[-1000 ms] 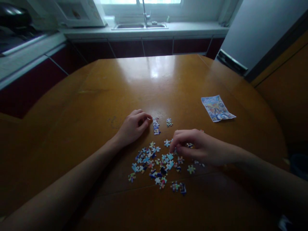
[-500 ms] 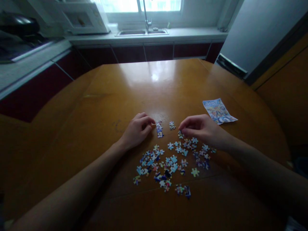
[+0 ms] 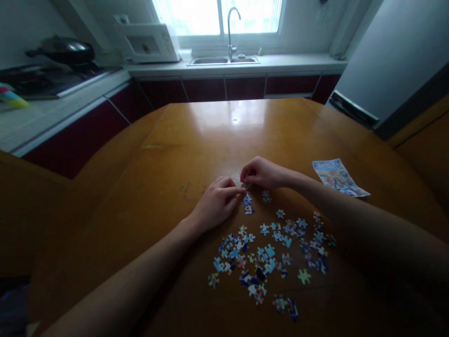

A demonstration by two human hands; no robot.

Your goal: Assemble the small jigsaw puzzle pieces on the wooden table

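A narrow strip of joined puzzle pieces point(image 3: 248, 206) lies on the wooden table between my hands. My left hand point(image 3: 219, 199) rests at its left side, index finger stretched out onto the strip's upper part, thumb lower and apart. At the strip's far end, my right hand point(image 3: 263, 172) pinches a puzzle piece point(image 3: 246, 185), mostly hidden under its fingertips. Just right of the strip sits a small joined clump of pieces point(image 3: 266, 196). Nearer to me, many loose puzzle pieces point(image 3: 269, 250) are scattered, some face up and some showing pale blue backs.
A printed picture sheet point(image 3: 338, 178) lies on the table point(image 3: 196, 150) to the right, beyond my right forearm. Behind the table runs a counter with a sink point(image 3: 210, 61), a microwave point(image 3: 150, 43) and a dark pan point(image 3: 70, 50) on the stove. A fridge point(image 3: 382, 61) stands at right.
My right hand has moved left from the loose pieces to the strip's far end. The left index finger now reaches onto the strip. The view has tilted up slightly.
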